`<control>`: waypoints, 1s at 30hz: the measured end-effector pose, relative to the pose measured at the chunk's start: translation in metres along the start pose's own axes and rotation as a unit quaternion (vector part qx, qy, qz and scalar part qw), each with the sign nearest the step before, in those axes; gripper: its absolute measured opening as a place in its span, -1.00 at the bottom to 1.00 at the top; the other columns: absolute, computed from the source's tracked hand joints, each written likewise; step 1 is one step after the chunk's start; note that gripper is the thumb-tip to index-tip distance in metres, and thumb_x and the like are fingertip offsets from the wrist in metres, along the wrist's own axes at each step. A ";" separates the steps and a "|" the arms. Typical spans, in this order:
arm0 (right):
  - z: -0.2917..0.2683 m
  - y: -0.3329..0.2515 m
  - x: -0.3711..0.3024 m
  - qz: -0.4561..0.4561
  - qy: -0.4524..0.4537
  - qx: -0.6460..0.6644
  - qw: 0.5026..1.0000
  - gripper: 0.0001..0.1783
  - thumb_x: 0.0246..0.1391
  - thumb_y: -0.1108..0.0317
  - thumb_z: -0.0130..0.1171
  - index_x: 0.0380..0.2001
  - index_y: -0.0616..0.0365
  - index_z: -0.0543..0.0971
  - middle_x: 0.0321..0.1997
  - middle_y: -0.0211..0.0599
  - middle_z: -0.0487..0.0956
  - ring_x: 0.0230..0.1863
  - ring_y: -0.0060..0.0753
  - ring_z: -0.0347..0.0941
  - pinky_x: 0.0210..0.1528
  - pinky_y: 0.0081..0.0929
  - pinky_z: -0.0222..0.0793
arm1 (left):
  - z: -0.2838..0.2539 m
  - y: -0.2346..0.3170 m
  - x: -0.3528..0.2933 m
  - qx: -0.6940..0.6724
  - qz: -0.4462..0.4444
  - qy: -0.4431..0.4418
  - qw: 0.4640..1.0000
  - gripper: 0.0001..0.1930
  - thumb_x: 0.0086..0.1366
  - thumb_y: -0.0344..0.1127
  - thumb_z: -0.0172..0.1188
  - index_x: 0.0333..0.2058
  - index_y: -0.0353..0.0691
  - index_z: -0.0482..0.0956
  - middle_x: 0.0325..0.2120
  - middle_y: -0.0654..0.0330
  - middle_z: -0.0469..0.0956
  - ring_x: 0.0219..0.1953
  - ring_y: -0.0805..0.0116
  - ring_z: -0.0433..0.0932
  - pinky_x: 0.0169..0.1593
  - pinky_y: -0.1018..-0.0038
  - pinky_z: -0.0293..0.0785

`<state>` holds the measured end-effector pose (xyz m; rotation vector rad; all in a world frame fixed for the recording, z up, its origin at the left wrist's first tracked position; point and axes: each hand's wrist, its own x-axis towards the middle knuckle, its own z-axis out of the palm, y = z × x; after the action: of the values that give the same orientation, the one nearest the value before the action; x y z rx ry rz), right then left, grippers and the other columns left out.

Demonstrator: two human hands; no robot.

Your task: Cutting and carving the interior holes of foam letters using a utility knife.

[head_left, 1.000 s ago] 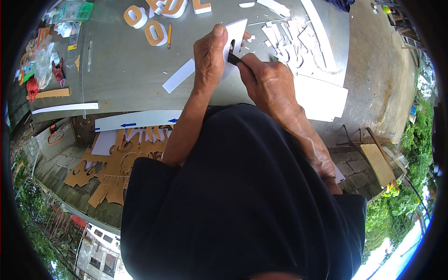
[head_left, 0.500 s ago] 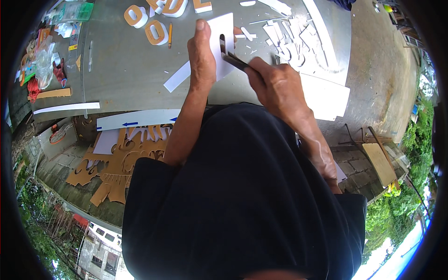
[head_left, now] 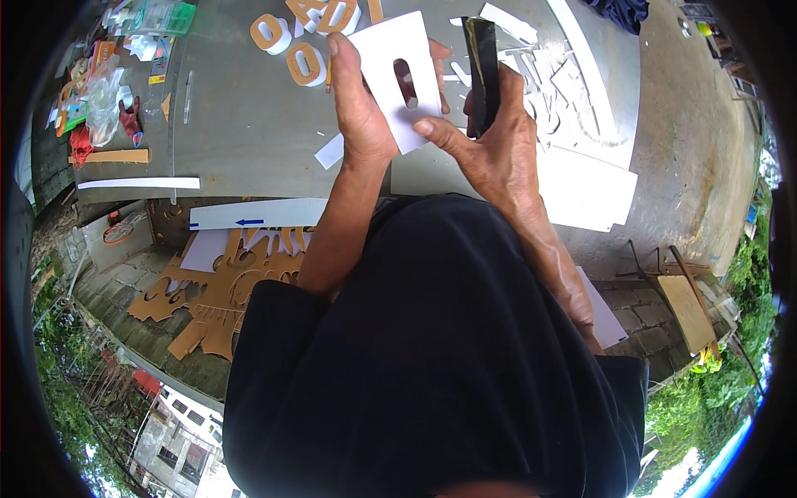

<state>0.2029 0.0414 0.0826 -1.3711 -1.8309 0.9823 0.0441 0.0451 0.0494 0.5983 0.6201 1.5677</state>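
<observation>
My left hand (head_left: 359,112) holds up a white board piece (head_left: 379,60), its thumb along the left edge and fingertips showing past the right edge. A long rounded slot is cut through the middle of the piece. In my right hand (head_left: 504,153) is a long, flat black tool (head_left: 485,70), held upright; its exact kind I cannot make out. The right thumb reaches out to the lower right edge of the board piece. Beyond my hands, several letter shapes with tan faces and white sides, such as an O-shaped one (head_left: 266,34), lie on the grey table (head_left: 237,124).
White offcuts (head_left: 564,87) are heaped at the right, beside a long curved white strip (head_left: 588,75). A white sheet (head_left: 585,187) lies at the table's near right edge. Plastic bags (head_left: 104,100) and tools clutter the left. Tan cut-out boards (head_left: 203,290) lie below the table edge.
The black tool has come out of the slot and now stands upright in my right hand. My right thumb has opened toward the board piece, which has tilted and shifted slightly.
</observation>
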 end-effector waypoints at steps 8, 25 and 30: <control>-0.027 0.027 0.018 0.046 0.115 -0.044 0.991 -0.44 0.20 0.01 0.32 -0.11 0.33 0.42 -0.63 -0.31 0.50 -0.63 -0.49 0.40 -0.52 -0.42 0.40 | -0.007 -0.011 -0.002 0.058 0.027 0.033 0.997 -0.13 0.35 0.50 -0.32 0.06 -0.27 0.49 -0.36 0.03 0.62 -0.48 0.35 0.63 -0.54 0.35 0.68; -0.041 -0.020 -0.011 -0.045 -0.122 -0.149 0.980 -0.87 0.20 0.34 0.24 -0.31 0.19 0.58 -0.72 -0.15 0.54 -0.65 -0.07 0.57 -0.53 -0.22 0.46 | 0.018 -0.008 -0.009 0.210 0.022 0.112 0.971 -0.31 0.45 0.24 -0.05 -0.22 -0.39 0.71 -0.46 0.16 0.61 -0.40 0.48 0.53 -0.30 0.53 0.41; -0.044 -0.026 -0.013 0.016 -0.137 -0.121 0.983 -0.85 0.19 0.34 0.23 -0.33 0.21 0.58 -0.71 -0.10 0.55 -0.64 -0.02 0.57 -0.51 -0.20 0.46 | 0.018 -0.013 -0.010 0.198 0.029 0.128 0.971 -0.35 0.42 0.23 0.05 -0.22 -0.39 0.71 -0.46 0.17 0.63 -0.37 0.50 0.53 -0.29 0.54 0.41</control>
<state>0.2301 0.0329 0.1265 -1.4696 -2.1994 1.0348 0.0663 0.0363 0.0529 0.7176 1.1369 1.5990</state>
